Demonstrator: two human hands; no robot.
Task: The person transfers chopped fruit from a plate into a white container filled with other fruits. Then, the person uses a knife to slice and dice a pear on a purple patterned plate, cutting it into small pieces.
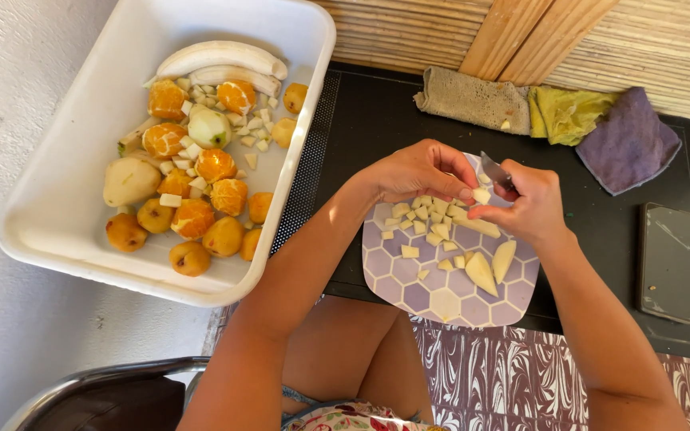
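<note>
White tub [65,183] of peeled oranges, bananas, hands pinching knife [495,171] and fruit piece [481,195] over board [409,291]

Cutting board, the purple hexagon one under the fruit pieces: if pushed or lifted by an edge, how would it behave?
The cutting board looks thin and sheet-like, so it probably flexes if lifted by one edge. Its near edge overhangs the black table, so a downward push there might tip it. The loose fruit cubes and wedges on it would likely slide off.

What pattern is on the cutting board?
Purple and white hexagons on the cutting board, seen in the head view.
</note>
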